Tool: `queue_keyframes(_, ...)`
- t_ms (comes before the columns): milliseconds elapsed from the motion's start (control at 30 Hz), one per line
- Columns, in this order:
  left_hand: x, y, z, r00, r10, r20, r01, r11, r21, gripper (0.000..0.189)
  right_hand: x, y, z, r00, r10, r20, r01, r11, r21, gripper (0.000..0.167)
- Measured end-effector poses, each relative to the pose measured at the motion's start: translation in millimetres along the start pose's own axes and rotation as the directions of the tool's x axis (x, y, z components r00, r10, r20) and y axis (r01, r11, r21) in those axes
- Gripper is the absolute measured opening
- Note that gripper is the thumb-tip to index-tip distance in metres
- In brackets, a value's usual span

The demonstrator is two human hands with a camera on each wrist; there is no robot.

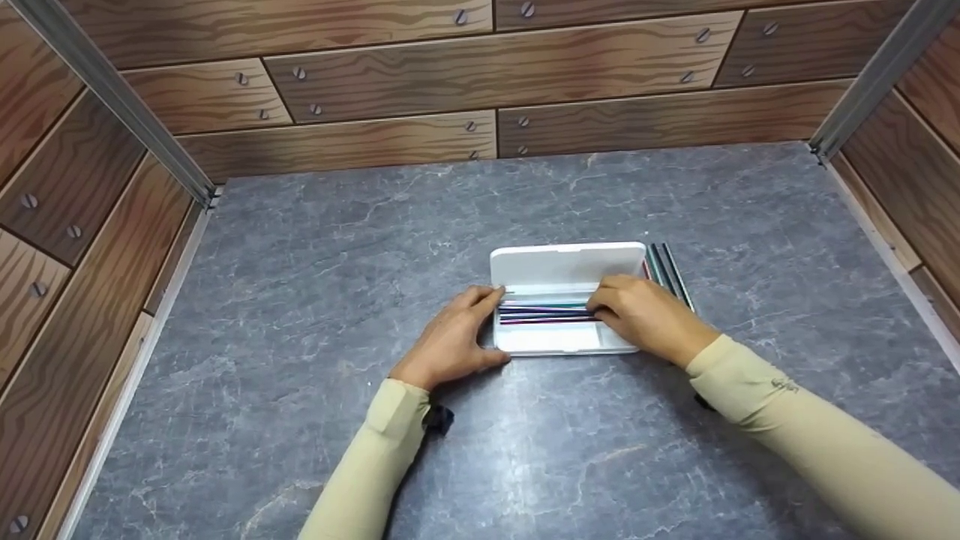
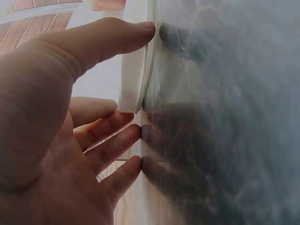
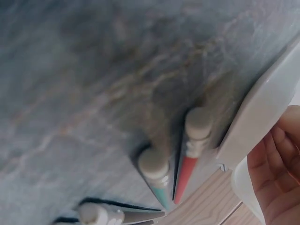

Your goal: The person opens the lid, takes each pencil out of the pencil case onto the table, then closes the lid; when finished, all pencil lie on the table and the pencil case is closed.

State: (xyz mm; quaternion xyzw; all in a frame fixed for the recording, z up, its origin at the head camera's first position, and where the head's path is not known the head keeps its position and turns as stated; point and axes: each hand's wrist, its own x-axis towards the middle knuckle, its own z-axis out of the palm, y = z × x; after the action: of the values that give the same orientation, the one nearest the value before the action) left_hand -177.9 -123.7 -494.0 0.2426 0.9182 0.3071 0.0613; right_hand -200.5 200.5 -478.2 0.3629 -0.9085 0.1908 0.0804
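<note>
a grey marbled surface point(image 1: 322, 247) fills the floor, with wood-patterned walls point(image 1: 390, 82) on three sides, well apart from both hands; the widest stretch of surface runs left of the hands. the left sleeve point(image 1: 367, 465) is cut off at the lower edge. the left hand point(image 1: 454, 334) spans the left end of a white case point(image 1: 544, 352), its thumb and fingers apart, thumb at the near edge and fingers towards the back. the case lies between the hands, its lid point(image 1: 566, 264) raised at the back. slender coloured pencils point(image 1: 546, 308) lie lengthwise inside, their right ends hidden by the right hand point(image 1: 646, 315). that hand reaches over the case's right end, fingertips bent down at the pencils; whether they pinch any, i cannot tell. just beside the case, more pencils point(image 1: 676, 270) lie outside, partly covered; the right wrist view shows pale ends on a red pencil point(image 3: 185, 173) and a teal pencil point(image 3: 159, 193).
</note>
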Motion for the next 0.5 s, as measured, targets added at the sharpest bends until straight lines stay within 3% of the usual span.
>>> queue_keyframes(500, 0.5, -1.0, -0.1, 1.000, -0.017, 0.006, 0.017, 1.000, 0.011, 0.102, -7.6, 0.8, -3.6, 0.997, 0.019, -0.075, -0.013, 0.998, 0.068, 0.014)
